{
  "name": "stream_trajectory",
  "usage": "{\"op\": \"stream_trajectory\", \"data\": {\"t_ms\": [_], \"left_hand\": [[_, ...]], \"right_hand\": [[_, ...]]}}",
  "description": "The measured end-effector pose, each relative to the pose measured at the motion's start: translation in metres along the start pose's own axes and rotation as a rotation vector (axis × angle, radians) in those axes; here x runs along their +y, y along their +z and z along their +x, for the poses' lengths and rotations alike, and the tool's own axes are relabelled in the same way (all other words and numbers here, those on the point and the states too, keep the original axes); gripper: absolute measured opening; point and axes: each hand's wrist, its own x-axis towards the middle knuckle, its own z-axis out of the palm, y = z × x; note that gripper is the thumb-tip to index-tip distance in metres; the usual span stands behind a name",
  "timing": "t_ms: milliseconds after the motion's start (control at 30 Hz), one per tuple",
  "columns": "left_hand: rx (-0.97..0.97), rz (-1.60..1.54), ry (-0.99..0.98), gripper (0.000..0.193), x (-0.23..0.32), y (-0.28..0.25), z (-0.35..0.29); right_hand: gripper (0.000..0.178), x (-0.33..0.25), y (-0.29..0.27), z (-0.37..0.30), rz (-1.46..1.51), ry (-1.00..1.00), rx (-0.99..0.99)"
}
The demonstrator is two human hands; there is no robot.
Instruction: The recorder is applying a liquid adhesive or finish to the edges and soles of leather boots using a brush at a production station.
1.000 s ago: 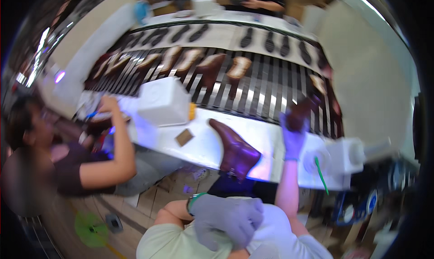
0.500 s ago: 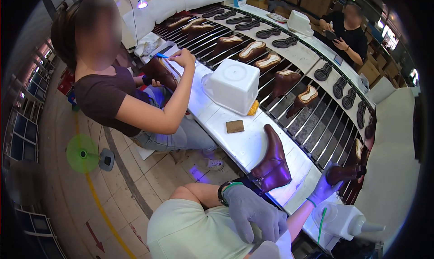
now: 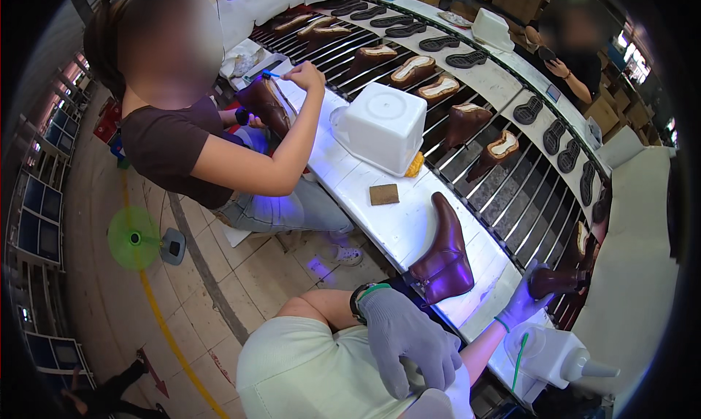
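My right hand, in a pale glove, is closed round the near end of a dark brown boot at the right end of the roller rack. My left hand, in a grey glove with a dark band at the wrist, hangs over my lap. Its fingers are loosely bent and apart, with nothing seen in them. Between my hands and the co-worker, a glossy burgundy boot lies on the white bench, its shaft pointing away. Farther along the bench is a small brown block.
A white plastic container stands on the bench near a yellow cloth. A white spouted bottle lies at lower right. Brown uppers sit on the rollers; dark soles line the far ledge. A seated co-worker brushes a boot at left.
The view has shifted slightly. The co-worker at left has leaned closer, still brushing the boot. A person has come into view at the lower left. My hands stay nearly where they were.
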Motion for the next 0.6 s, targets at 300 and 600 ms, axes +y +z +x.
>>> {"op": "stream_trajectory", "data": {"t_ms": [300, 600], "left_hand": [[0.073, -0.092, 0.073, 0.048, 0.0018, 0.0015, 0.0035], [-0.051, -0.176, 0.132, 0.050, -0.0049, -0.0052, 0.0050]], "right_hand": [[0.071, 0.0004, 0.0014, -0.0003, 0.002, 0.022, -0.007], [0.069, 0.0015, 0.0032, -0.0032, 0.057, 0.037, 0.014]]}}
